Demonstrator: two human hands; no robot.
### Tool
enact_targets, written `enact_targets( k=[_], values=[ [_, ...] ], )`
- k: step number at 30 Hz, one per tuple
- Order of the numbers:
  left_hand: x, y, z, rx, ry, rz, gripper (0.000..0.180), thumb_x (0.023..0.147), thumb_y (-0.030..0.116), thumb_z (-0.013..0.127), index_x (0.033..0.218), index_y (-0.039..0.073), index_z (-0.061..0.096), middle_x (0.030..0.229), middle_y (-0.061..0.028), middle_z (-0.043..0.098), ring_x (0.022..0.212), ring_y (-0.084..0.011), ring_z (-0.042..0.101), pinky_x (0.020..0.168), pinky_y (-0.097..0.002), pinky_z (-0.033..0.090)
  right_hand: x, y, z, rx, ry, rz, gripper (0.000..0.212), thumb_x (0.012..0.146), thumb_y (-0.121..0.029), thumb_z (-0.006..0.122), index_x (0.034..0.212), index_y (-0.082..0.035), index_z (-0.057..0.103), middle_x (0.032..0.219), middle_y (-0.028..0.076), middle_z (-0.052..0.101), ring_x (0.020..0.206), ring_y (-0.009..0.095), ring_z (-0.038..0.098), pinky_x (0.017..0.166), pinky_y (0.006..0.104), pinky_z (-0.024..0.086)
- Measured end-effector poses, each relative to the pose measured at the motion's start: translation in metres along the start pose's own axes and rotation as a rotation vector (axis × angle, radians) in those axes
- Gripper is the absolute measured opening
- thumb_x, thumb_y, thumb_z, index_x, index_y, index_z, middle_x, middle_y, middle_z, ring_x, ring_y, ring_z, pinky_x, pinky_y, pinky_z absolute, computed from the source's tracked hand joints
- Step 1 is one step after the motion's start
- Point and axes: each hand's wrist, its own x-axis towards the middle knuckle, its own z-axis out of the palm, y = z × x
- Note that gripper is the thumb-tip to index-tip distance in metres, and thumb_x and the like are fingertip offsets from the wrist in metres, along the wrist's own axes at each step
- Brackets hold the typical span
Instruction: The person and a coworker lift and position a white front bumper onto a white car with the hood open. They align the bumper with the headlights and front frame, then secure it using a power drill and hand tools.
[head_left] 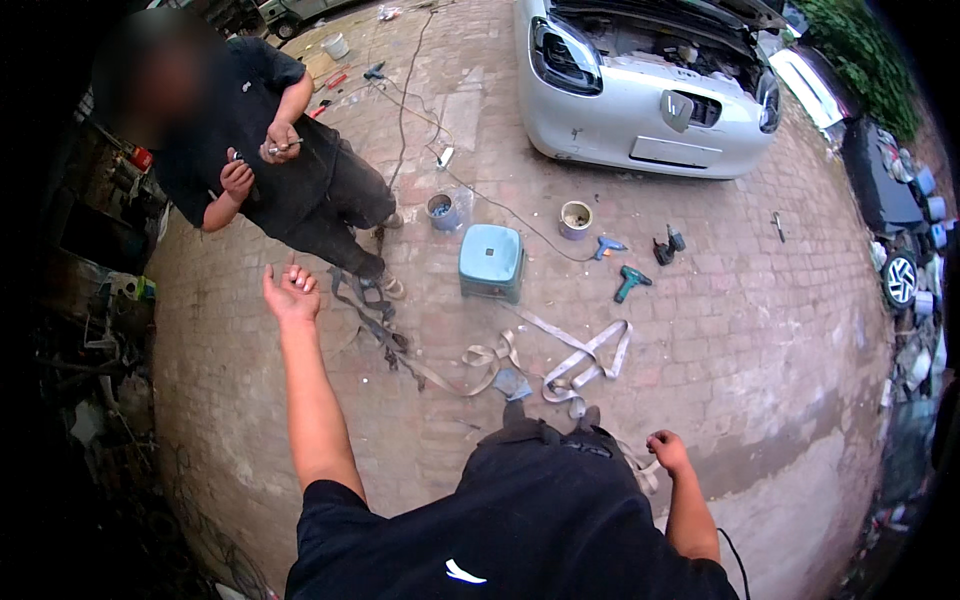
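Observation:
My left hand (293, 293) reaches forward at the left, palm up with its fingers spread apart and nothing in it. It is close to a person in dark clothes (290, 185), who holds small objects in both hands; one looks like a short metal tool (291, 146). My right hand (668, 451) hangs low by my right side with its fingers curled in. Whatever it may hold is too small to make out. Below it, pale webbing straps (590, 358) lie loosely on the paving, running past my feet.
A blue plastic stool (492, 250) stands ahead. Near it are two small buckets (443, 212), a green heat gun or drill (631, 283), a blue tool (608, 246) and a black drill (668, 244). Cables cross the bricks. A white car (640, 115) with its hood up stands beyond.

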Motion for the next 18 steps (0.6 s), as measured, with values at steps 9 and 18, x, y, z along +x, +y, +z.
enact_targets(
  k=[9,18],
  values=[
    [0.007,0.034,0.010,-0.008,-0.068,0.006,0.056,0.101,0.050,0.050,0.124,-0.001,0.058,0.071,0.0001,0.042,0.059,-0.0128,0.039,0.051,-0.0283,0.030,-0.005,-0.002,0.000,0.005,0.007,0.028,0.021,0.093,-0.017,0.069,0.096,0.003,0.070,0.083,0.010,0.073,0.076,0.017,0.068,0.072,0.0339,0.055],
    [-0.031,0.035,0.059,0.733,-0.122,0.636,0.022,0.104,0.029,0.060,0.101,0.008,0.068,0.063,0.0096,0.040,0.051,-0.0013,0.032,0.046,-0.0218,0.022,-0.021,0.002,0.009,0.015,0.039,0.045,0.023,0.093,-0.019,0.068,0.096,0.004,0.070,0.083,0.011,0.073,0.073,0.019,0.068,0.070,0.0347,0.055]
  ],
)
